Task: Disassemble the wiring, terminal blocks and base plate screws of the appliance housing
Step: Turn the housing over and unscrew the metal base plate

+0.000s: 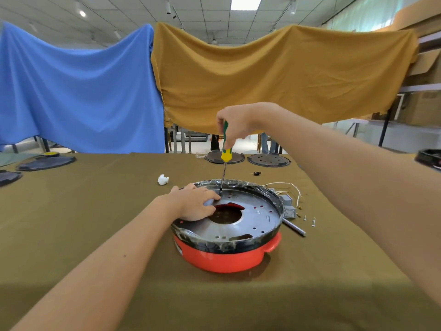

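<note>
A red round appliance housing [222,258] sits upside down on the table, with a black rim and a grey metal base plate [255,217] that has a round middle hole. My left hand [194,204] rests flat on the plate's left side, fingers spread. My right hand [235,124] grips the green and yellow handle of a screwdriver [224,155] held upright; its tip meets the plate's far edge near my left fingertips. Removed wires [290,187] and grey terminal blocks [289,204] lie to the right of the housing.
Loose screws [310,220] and a grey rod [294,227] lie right of the housing. A white crumpled scrap [163,179] lies at the left rear. Dark round lids [268,160] stand along the far edge and left side. Blue and ochre cloths hang behind the table.
</note>
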`<move>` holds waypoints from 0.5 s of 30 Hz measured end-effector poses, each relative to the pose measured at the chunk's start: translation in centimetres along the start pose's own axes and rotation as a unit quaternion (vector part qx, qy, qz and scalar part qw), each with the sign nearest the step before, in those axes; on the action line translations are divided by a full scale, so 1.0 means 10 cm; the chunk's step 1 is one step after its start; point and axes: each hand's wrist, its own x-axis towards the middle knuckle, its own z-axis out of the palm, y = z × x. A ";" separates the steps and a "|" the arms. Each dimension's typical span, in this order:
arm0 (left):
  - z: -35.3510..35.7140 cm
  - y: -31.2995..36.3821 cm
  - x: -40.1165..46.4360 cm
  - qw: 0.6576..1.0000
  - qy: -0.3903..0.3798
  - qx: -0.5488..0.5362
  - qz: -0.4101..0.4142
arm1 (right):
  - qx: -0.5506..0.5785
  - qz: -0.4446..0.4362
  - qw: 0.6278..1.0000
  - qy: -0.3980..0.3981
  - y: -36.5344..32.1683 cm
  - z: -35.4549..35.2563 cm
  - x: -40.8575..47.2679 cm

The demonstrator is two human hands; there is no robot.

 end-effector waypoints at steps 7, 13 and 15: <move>-0.01 0.01 -0.01 1.000 -0.002 0.000 -0.003 | -0.092 -0.010 0.995 0.040 -0.06 0.03 0.08; 0.00 0.02 -0.01 1.000 -0.001 0.001 -0.006 | 0.119 -0.053 0.991 0.017 -0.08 0.06 0.06; 0.00 0.01 -0.01 1.000 -0.002 0.003 -0.006 | 0.068 -0.002 0.998 0.018 -0.09 0.08 0.07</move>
